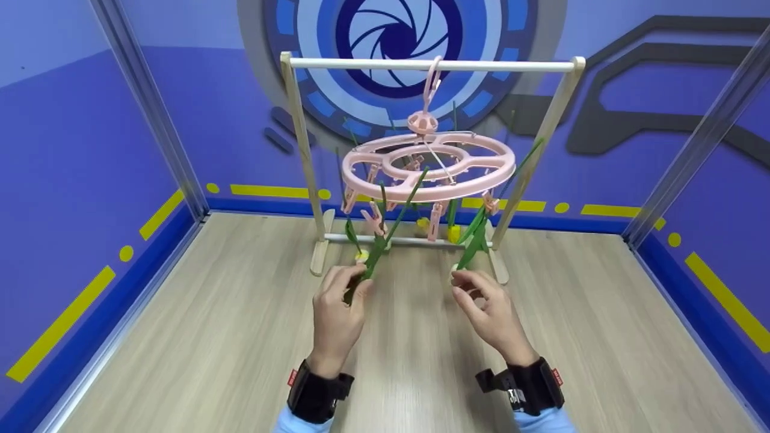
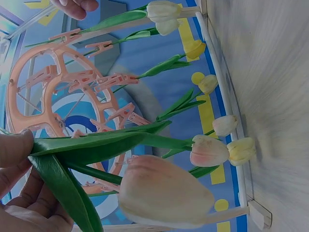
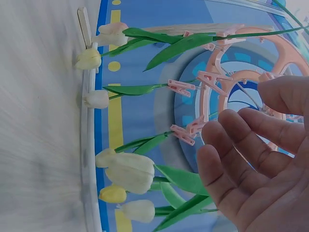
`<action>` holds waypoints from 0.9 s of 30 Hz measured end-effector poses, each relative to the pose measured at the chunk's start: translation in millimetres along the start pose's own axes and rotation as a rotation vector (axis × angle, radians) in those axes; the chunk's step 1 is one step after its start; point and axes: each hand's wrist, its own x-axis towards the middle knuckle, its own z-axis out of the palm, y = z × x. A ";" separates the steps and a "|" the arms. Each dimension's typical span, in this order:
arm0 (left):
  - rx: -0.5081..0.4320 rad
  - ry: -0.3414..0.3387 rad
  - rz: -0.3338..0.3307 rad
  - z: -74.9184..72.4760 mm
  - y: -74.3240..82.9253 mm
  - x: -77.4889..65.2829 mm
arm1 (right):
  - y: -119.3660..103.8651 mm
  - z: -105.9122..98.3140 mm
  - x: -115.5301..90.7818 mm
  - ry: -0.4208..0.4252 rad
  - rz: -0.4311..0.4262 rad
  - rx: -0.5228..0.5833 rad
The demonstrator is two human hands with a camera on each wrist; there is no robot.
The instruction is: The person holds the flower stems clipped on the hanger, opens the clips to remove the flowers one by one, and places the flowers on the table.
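My left hand (image 1: 340,307) holds an artificial tulip upside down by its green leaves and stem. Its pinkish-white bloom (image 2: 164,191) hangs below the fingers, and the bare stem (image 1: 415,192) slants up in front of a pink round clip hanger (image 1: 505,171). Loosely curved and holding nothing, my right hand (image 1: 490,307) is beside a cream tulip (image 3: 129,173), its fingertips overlapping that bloom in the head view. This tulip hangs bloom down under a pink clip (image 1: 490,203) at the hanger's right. Another clip (image 1: 374,218) hangs just above my left hand's tulip.
A wooden frame (image 1: 293,120) carries the hanger by its hook on the top bar (image 1: 361,63). Several more tulips, white, pinkish and yellow (image 1: 454,233), hang upside down around the ring. Blue printed walls (image 1: 228,108) enclose the wood-grain table (image 1: 240,337).
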 end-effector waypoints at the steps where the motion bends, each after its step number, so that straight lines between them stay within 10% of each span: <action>1: -0.003 0.005 0.003 -0.4 0.2 0.4 | 0.4 0.5 -1.2 0.001 0.002 0.002; 27: 0.052 0.089 -0.098 -5.0 -16.7 1.0 | 3.5 9.7 -7.6 -0.020 0.107 0.048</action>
